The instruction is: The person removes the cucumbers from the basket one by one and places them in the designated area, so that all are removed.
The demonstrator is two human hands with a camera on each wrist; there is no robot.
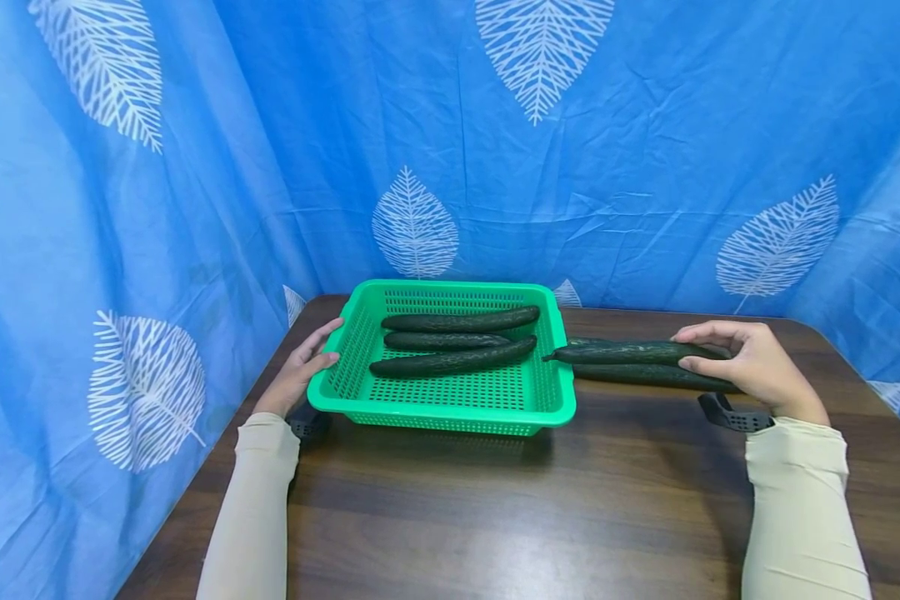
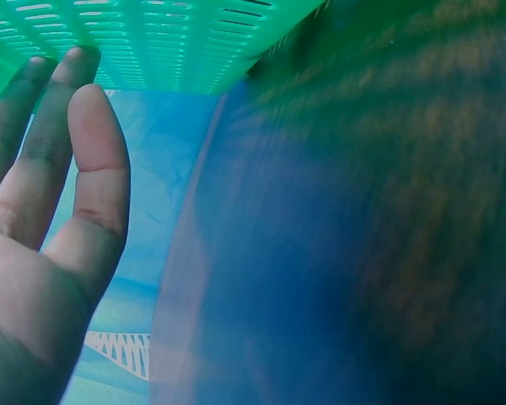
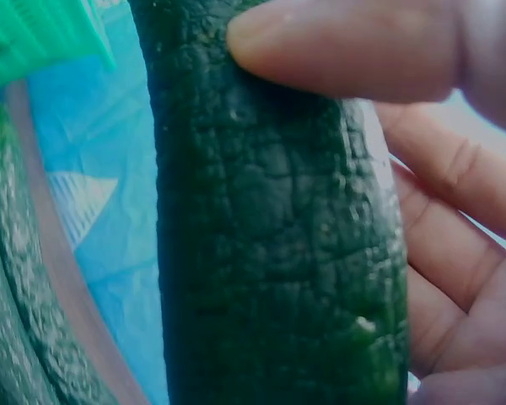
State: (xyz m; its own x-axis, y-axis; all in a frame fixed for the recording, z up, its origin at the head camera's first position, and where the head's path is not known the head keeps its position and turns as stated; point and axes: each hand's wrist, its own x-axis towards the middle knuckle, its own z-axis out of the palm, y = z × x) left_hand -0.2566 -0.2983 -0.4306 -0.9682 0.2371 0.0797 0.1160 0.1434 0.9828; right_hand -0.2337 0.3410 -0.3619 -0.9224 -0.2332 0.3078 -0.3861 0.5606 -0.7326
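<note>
A green plastic basket (image 1: pixel 450 406) holds three dark green cucumbers (image 1: pixel 453 362), lying side by side and roughly crosswise. My left hand (image 1: pixel 297 375) is at the basket's left end, fingertips against its side and thumb near the rim, fingers nearly straight. To the right of the basket, my right hand (image 1: pixel 761 367) grips the rear end of another cucumber (image 3: pixel 270 228) between thumb and fingers. That cucumber's thin tip overlaps the basket's right rim in the head view. Below it, more cucumbers (image 1: pixel 637 377) lie on the table, partly hidden; the right wrist view shows two of them (image 3: pixel 25 278).
The brown wooden table (image 1: pixel 480 508) has rounded far corners. Blue curtains (image 1: pixel 645 167) with white leaf prints hang close behind it and along its sides. A black strap mount (image 1: pixel 735 414) sits at the right wrist, with another (image 1: pixel 307 423) at the left.
</note>
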